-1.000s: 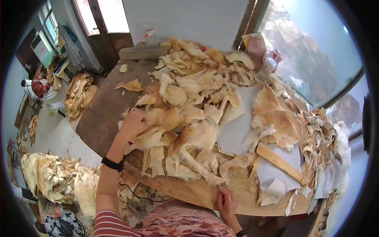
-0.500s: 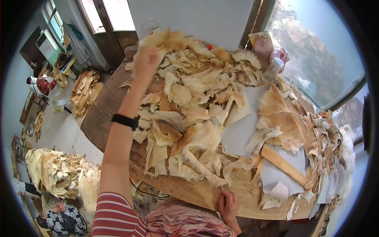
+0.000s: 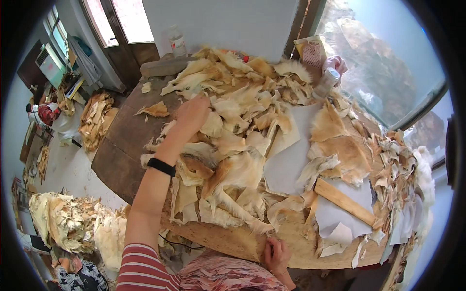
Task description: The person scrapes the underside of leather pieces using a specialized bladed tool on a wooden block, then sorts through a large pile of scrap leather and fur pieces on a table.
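Note:
My left hand [image 3: 193,115] reaches over the left side of a heap of cream and tan fur hide scraps [image 3: 242,145]. Its fingers are curled down against the scraps; the fingertips are hidden, so what they grip cannot be made out. A dark band circles that wrist. At the table's near edge rests my right hand [image 3: 276,254], fingers curled in, with anything inside hidden. In front of it hangs the tip of a long furry strip [image 3: 257,225]. Left of my left hand lies a separate small tan scrap [image 3: 155,109] on the brown wooden table [image 3: 116,155].
Right of the heap lie white sheets [image 3: 291,160], a larger tan hide [image 3: 340,140] and a wooden bar [image 3: 344,202]. A clear jar [image 3: 326,82] and a bottle [image 3: 177,42] stand behind. Hide bundles [image 3: 63,220] fill the lower left. Another person [image 3: 48,111] works far left.
My left hand has come down and nearer from the heap's far left, uncovering the bottle and the far-left scraps. My right hand has stayed at the table edge. The view has shifted slightly.

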Demonstrator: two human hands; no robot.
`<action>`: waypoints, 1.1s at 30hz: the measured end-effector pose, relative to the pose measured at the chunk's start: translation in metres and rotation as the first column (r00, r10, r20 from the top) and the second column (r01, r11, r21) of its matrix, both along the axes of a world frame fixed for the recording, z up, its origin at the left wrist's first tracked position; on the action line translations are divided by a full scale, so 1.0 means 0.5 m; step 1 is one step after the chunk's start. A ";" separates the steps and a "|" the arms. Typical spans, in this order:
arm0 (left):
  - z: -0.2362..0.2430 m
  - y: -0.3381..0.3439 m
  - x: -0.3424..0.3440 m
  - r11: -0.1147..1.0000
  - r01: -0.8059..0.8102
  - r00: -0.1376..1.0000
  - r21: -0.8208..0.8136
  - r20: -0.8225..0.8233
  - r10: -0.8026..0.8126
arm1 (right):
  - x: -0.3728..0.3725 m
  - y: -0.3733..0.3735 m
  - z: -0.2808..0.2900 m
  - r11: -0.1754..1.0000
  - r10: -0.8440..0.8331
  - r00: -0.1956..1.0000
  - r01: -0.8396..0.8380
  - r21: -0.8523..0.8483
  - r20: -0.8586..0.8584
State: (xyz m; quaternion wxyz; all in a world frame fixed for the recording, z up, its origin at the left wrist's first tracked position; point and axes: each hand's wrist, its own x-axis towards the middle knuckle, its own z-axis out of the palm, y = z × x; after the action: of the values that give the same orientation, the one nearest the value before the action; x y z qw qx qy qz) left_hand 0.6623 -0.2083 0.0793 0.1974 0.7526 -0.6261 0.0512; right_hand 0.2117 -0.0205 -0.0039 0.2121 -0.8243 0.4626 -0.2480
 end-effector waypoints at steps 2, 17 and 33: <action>0.001 -0.013 -0.023 0.996 -0.018 0.999 -0.088 -0.049 0.014 | 0.004 0.002 0.006 1.000 0.003 1.000 -0.003 0.024 -0.004; 0.069 -0.034 -0.041 0.835 0.162 0.811 -0.525 -0.411 -0.416 | 0.004 0.004 -0.001 1.000 0.008 1.000 -0.008 -0.012 0.028; 0.004 0.094 0.003 0.966 0.062 0.402 -0.250 -0.880 -0.253 | 0.004 0.005 0.000 0.999 0.032 0.999 -0.032 0.005 0.024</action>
State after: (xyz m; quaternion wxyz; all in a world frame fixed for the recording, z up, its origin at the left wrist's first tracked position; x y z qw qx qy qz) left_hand 0.6636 -0.1613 0.0812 0.5732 0.5772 -0.4818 -0.3258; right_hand 0.2140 -0.0179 -0.0040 0.2237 -0.8280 0.4475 -0.2532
